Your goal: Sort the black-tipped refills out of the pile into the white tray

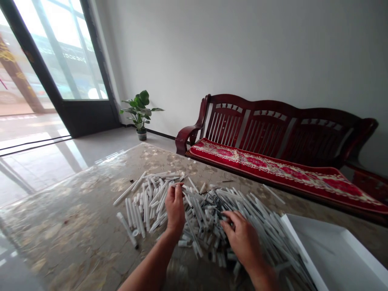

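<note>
On the mottled stone table [75, 226], the left hand [175, 208] pinches a white tube [181, 185] from the heap of white plastic tubes [151, 202]. The right hand [242, 238] curls into the heap, grip unclear. The white cardboard box [333, 250] at four o'clock shows a bare floor.

The table [75, 226] is gleaming with a smooth, glossy, stone-patterned top. On it, the white tubes [197, 210] are looking like smooth, faintly shiny plastic. At the table's right edge, a white tray [333, 250] is showing matt, paper-like board. Beyond the table, the bench [263, 107] is shining as lacquered dark wood, and its cushion [273, 165] is showing woven, patterned cloth.
</note>
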### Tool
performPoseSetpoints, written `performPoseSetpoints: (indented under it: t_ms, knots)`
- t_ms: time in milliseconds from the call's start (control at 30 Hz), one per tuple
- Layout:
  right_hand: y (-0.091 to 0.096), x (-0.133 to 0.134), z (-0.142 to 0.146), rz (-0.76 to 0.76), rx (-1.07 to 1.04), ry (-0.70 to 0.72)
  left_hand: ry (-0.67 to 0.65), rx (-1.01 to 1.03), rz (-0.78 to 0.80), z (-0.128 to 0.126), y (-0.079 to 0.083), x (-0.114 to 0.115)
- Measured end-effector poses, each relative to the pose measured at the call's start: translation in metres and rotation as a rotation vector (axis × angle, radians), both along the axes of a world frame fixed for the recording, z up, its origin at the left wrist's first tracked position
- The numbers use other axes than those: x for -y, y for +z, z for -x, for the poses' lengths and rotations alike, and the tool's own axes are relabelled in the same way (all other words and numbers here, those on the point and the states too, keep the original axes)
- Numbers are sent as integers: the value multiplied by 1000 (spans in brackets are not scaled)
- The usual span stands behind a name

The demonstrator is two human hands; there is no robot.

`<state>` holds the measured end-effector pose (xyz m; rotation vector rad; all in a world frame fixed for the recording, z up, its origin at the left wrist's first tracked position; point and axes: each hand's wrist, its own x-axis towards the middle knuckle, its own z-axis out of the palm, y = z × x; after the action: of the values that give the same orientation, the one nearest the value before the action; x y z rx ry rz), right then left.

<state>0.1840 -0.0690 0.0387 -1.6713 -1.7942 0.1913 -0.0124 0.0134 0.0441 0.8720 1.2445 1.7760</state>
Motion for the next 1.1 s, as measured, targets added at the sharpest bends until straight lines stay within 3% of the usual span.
performPoseSetpoints:
  t_ms: [67,200,367,500,567,733,833,933,1100]
  knots:
    - [-4,3,10,-17,89,18,113,-141,2,20,-2,-10]
    - [-11,10,32,-38,307,-7,213,-387,31,39,-10,-22]
    - [-22,12,41,-71,443,-65,290,-566,3,38,-22,-28]
    - [-27,7,33,-117,423,-78,349,-778,-160,31,-22,-22]
    - [-25,4,26,-140,333,-90,287,-896,-323,25,-18,-14]
    - [-7,1,-1,-89,-84,-142,-151,-1197,-671,-2,-11,11]
    - [1,-1,-15,-17,-301,-171,-280,-1282,-696,-17,-14,19]
    - [5,-3,-22,19,-419,-179,-295,-1297,-679,-25,-21,21]
    - [9,-5,-28,-59,-444,-25,-317,-1329,-615,-25,-25,21]
